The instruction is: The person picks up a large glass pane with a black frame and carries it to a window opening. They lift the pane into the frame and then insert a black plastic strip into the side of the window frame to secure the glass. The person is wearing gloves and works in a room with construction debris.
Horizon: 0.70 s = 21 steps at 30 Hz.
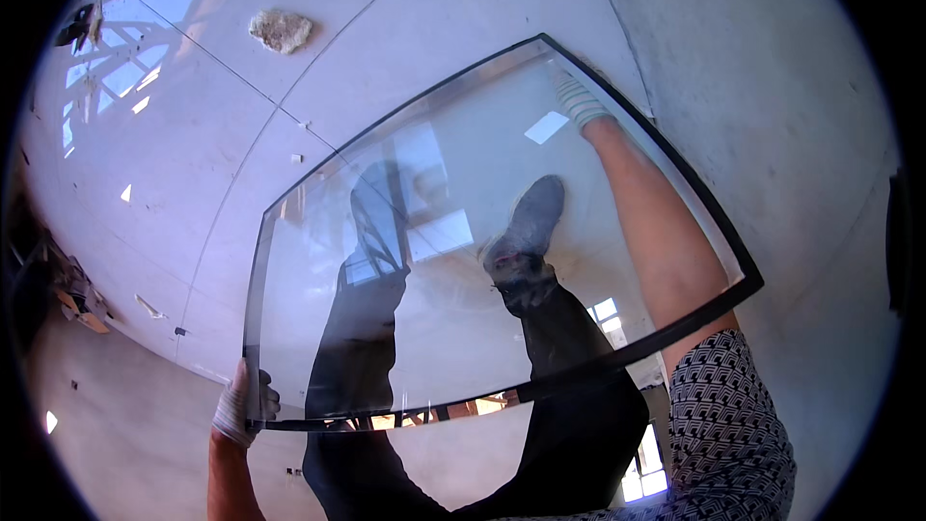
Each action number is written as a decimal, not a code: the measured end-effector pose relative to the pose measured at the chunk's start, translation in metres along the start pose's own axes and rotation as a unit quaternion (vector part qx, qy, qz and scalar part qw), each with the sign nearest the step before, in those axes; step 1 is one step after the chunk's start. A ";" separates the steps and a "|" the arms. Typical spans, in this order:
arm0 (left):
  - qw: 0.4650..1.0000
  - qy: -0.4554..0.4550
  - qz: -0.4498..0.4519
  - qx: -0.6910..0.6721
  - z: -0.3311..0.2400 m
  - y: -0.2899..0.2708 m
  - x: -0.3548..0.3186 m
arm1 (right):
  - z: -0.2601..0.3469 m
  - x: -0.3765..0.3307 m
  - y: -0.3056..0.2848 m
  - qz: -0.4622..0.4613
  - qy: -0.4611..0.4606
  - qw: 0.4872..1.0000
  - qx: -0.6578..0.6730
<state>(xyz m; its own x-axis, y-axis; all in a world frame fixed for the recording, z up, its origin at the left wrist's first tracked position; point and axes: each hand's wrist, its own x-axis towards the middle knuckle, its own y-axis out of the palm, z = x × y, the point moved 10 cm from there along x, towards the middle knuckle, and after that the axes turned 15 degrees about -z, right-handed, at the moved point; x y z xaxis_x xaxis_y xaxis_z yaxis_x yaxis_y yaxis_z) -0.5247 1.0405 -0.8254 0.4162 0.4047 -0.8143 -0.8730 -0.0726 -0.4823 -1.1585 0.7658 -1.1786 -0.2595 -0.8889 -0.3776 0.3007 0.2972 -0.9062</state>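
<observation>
A large glass pane (463,318) with a black border is held tilted in front of me, and my legs and shoes show through it. My left hand (241,403), in a pale glove, grips the pane's near left corner, with its fingers behind the glass. My right forearm passes behind the pane along its right side. Through the glass, my right hand (580,102) in a striped glove shows near the far right edge and holds the pane there. Its fingertips are partly lost in the glare.
A pale, rough chunk (281,31) lies on the large light floor tiles (222,106) beyond the pane. Small bits of debris (149,307) are scattered at the left. A plain grey surface (772,87) runs along the right. Dark clutter and brown pieces (85,307) sit at the far left.
</observation>
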 end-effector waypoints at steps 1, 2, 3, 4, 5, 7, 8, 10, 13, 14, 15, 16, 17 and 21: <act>1.000 0.001 0.008 -0.010 0.001 0.000 0.000 | -0.009 -0.004 -0.007 0.026 0.028 0.999 0.007; 1.000 0.001 0.015 -0.025 0.005 -0.001 0.000 | -0.012 -0.007 -0.014 0.053 0.051 0.997 0.015; 0.999 0.006 0.019 -0.029 0.009 -0.004 0.002 | -0.027 -0.020 -0.032 0.058 0.126 0.987 0.087; 0.999 0.014 0.025 -0.031 0.011 -0.007 0.006 | -0.039 -0.032 -0.047 0.085 0.204 0.958 0.180; 0.999 0.024 0.031 -0.035 0.011 -0.008 0.010 | -0.051 -0.045 -0.062 0.101 0.286 0.916 0.264; 0.998 0.040 0.028 -0.032 0.008 -0.006 0.016 | -0.061 -0.078 -0.078 0.176 0.438 0.753 0.459; 0.998 0.044 0.020 -0.036 0.010 -0.008 0.017 | -0.038 -0.088 -0.105 0.208 0.433 0.741 0.469; 0.998 0.048 0.030 -0.037 0.015 -0.010 0.017 | 0.019 -0.102 -0.178 0.257 0.396 0.750 0.463; 0.995 0.059 0.042 -0.063 0.012 -0.006 0.034 | 0.058 -0.122 -0.234 0.296 0.335 0.806 0.388; 0.994 0.074 0.047 -0.065 0.009 -0.004 0.031 | 0.058 -0.125 -0.242 0.307 0.326 0.822 0.351; 0.996 0.070 0.018 -0.048 0.009 -0.005 0.032 | 0.058 -0.125 -0.248 0.314 0.315 0.839 0.314; 0.997 0.068 0.017 -0.040 0.008 -0.004 0.029 | 0.060 -0.127 -0.247 0.327 0.314 0.842 0.291; 0.997 0.064 0.019 -0.031 0.007 0.000 0.026 | 0.058 -0.130 -0.245 0.338 0.315 0.846 0.265; 0.996 0.083 0.000 -0.029 0.015 -0.004 0.028 | 0.034 -0.141 -0.221 0.339 0.384 0.843 0.165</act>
<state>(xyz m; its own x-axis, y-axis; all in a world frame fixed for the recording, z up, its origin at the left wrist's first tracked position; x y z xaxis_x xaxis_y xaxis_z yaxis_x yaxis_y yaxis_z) -0.5134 1.0658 -0.8417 0.4557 0.2490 -0.8546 -0.8594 -0.1268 -0.4953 -1.1572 0.8133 -0.9192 -0.4047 -0.0290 -0.9140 0.8250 0.4196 -0.3785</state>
